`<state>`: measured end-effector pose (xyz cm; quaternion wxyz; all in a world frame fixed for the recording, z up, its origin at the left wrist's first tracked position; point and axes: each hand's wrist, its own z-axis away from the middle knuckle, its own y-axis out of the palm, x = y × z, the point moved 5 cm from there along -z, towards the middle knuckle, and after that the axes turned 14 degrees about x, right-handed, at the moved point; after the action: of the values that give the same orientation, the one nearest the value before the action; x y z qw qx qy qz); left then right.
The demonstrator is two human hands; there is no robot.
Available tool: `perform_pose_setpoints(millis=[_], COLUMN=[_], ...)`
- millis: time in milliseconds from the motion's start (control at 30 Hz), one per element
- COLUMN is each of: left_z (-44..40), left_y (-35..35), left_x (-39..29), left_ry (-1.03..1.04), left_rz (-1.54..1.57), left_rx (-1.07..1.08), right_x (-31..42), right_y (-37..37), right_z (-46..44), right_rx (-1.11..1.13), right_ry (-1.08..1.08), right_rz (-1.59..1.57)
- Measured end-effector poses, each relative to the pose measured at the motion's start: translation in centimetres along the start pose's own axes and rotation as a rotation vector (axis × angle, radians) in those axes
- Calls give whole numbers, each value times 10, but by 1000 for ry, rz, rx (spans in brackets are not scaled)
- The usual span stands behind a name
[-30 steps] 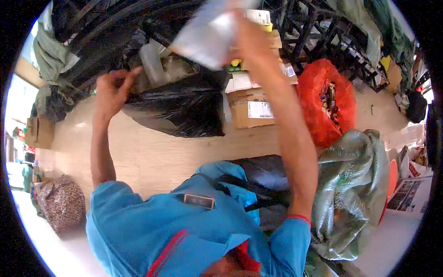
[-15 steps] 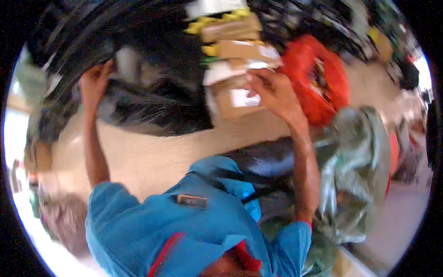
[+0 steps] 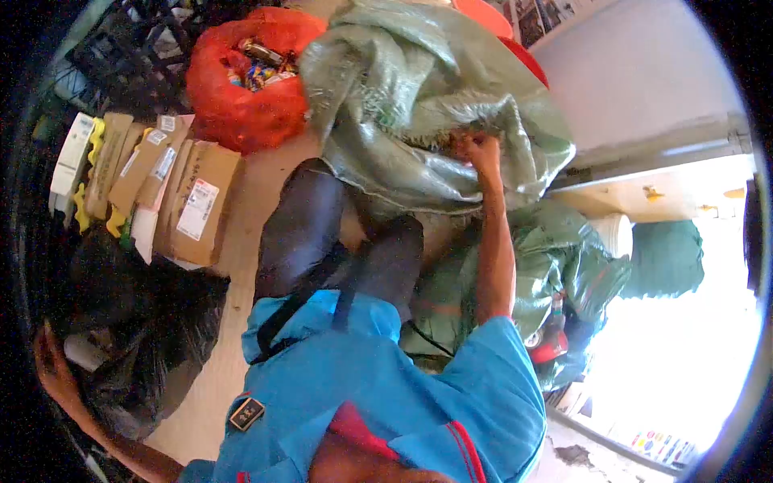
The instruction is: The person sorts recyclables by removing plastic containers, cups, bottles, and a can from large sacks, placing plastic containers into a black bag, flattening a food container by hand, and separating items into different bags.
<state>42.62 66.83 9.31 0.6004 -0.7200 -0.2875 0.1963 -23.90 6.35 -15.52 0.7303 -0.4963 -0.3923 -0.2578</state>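
At the frayed mouth of a grey-green woven sack [image 3: 403, 64], my right hand [image 3: 483, 153] has its fingers curled on the material. Folds of the sack hide the fingertips in part. Far to the left, my left hand [image 3: 55, 366] is at the outer edge of a black plastic bag [image 3: 173, 338], its fingers drawn together on the dark film. Something pale shows in that bag beside the hand, too unclear to name. The two hands are wide apart.
Flattened cardboard boxes [image 3: 217, 169] stand in a row left of my knees. Behind them is a red bag [image 3: 241, 121] holding small wrappers. Full green bags [image 3: 523, 249] lie to the right, below a ledge [image 3: 612, 193]. A black crate [image 3: 133, 52] stands at the back left.
My view has swung to the right. My right hand has gone from the cardboard boxes to the woven sack. My left hand stays by the black bag, now at the view's left edge.
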Motion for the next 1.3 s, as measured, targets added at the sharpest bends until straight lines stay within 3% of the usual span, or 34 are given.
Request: perform_pose_setpoints(millis=[67,133,167,200,267,333,367,433,600,667,733,800,833,900,933,1033,1067,1200,1267,1300], left_z=[-36,-69,-82,-82,-89,-91,-92,-90,-144,-191,-236,-276,-283,-294,-319,-341,-358,-398,-415,-423], left_y=[-8,-8,-5,-22,-14,14,32,65,134,111,88,75,64,50,81,79,99,133,142,150], left_x=[-72,-166,-213,-294,-402,-499,-547,-637,-767,-783,-790,-799,-809,-825,-835,-869,-883,-919,-932,-940], left_ry=[23,87,139,374,745,1054,1181,1516,1518,1208,1169,1250,1253,1143,1128,1104,1132,1177,1146,1155], left_rz=[303,591,688,591,622,624,613,628,473,-44,185,252,248,-60,120,82,93,133,119,130], left_rx=[5,173,293,307,481,672,734,606,368,575,386,103,115,80,350,549,408,424,450,464], right_x=[-8,-5,5,16,79,118,137,170,168,145,103,66,53,42,38,9,19,38,58,52], right_y=[-7,4,-5,-15,-39,-73,-84,-104,-129,-141,-154,-149,-147,-150,-153,-183,-195,-257,-269,-278], right_z=[-13,-35,-59,-83,-91,-112,-107,-99,-79,-73,-68,-60,-60,-66,-73,-104,-101,-141,-164,-180], right_rx=[48,338,331,321,235,80,68,-73,-150,-183,-201,-214,-229,-282,-346,-279,-414,-443,-424,-410], right_ry=[14,122,38,-45,-239,-370,-372,-194,-201,-154,26,22,14,16,17,-114,-315,-367,-555,-541], right_rz=[129,180,312,445,319,499,494,843,1045,1244,1291,1297,1314,1333,1353,1383,1279,1200,1142,1150])
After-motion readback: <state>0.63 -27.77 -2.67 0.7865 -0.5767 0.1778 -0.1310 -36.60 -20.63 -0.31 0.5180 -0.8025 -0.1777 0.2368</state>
